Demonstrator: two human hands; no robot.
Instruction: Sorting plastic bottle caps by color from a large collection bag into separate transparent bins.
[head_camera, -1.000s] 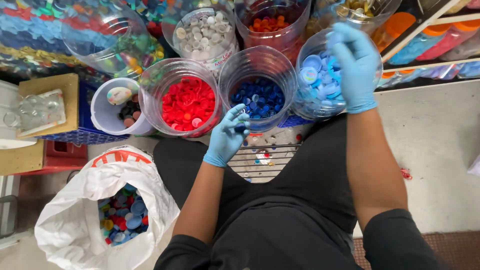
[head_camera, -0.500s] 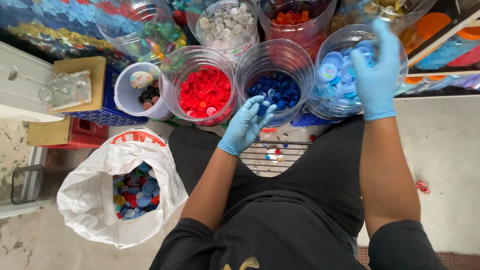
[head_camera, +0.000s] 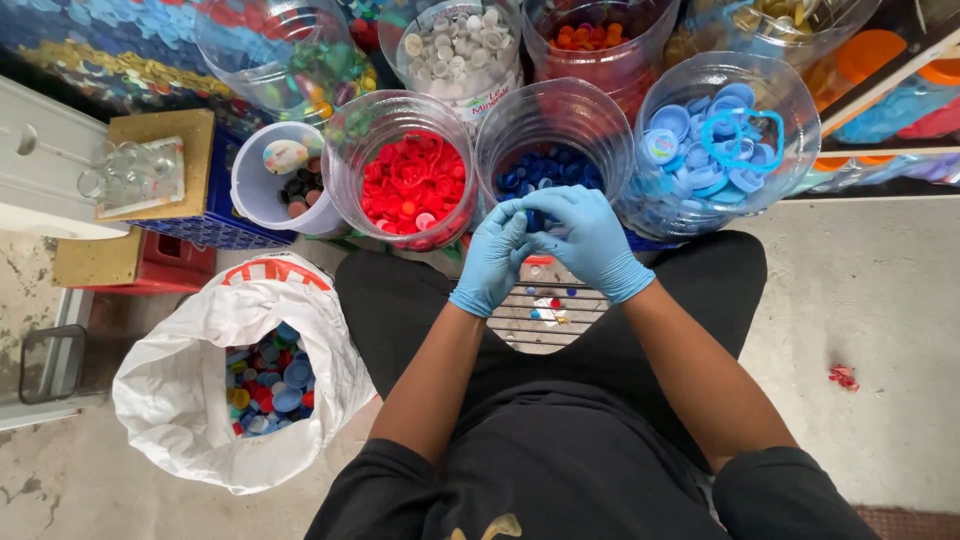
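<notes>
Dark-blue plastic bottle caps in a clear round jar (head_camera: 553, 165), both gloved hands at its rim.
Left hand (head_camera: 492, 255) and right hand (head_camera: 588, 240) meet, fingers curled; hold unclear. Red-cap jar (head_camera: 413, 180) at 9 o'clock, light-blue-cap jar (head_camera: 715, 150) at 3, white bag (head_camera: 215, 380) at 8.

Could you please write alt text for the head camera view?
Two blue-gloved hands, left hand and right hand, meet over a clear jar of dark blue caps. Jars of red caps and light blue caps flank it; a white bag of mixed caps sits lower left.

Light blue gloves are covering the left hand (head_camera: 492, 258) and right hand (head_camera: 590, 240); the clear plastic jar of red caps (head_camera: 413, 185) is glowing red upper centre, beside the clear jar of dark blue caps (head_camera: 550, 170).
</notes>
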